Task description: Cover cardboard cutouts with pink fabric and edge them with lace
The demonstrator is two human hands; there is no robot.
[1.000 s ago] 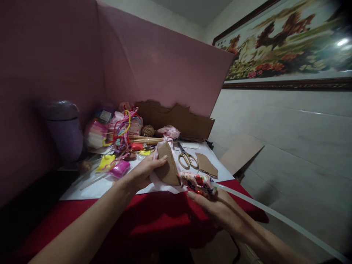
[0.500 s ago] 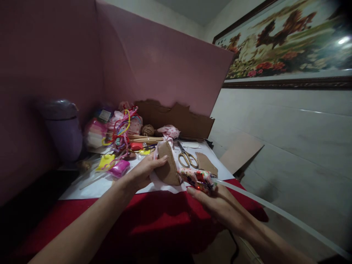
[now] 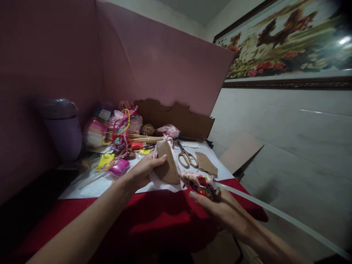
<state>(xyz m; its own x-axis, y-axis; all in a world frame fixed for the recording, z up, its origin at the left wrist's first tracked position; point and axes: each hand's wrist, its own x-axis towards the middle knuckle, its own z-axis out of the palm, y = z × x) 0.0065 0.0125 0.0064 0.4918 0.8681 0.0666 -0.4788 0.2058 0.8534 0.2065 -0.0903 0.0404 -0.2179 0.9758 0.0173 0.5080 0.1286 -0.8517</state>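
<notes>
"So, where is the cardboard piece (image 3: pixel 167 170) sitting?"
"Over the white sheet (image 3: pixel 223 173); the left hand (image 3: pixel 144 169) is gripping it, its long edge slanting nearward, facing the glue gun (image 3: pixel 198 182) the right hand (image 3: pixel 217 203) is clutching. Nozzle contact isn't showing clearly."
"And around?"
"Scissors (image 3: pixel 184 151) and a cardboard scrap (image 3: pixel 207 165) are lying just beyond, not between."

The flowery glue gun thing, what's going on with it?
A person is holding the flowery glue gun in the right hand, with a long pale stick coming out of its back. The left hand holds a piece of cardboard with pale pink cloth behind it. The gun's tip is right by the cardboard's edge; I can't tell if they touch. Scissors lie just beyond.
</notes>
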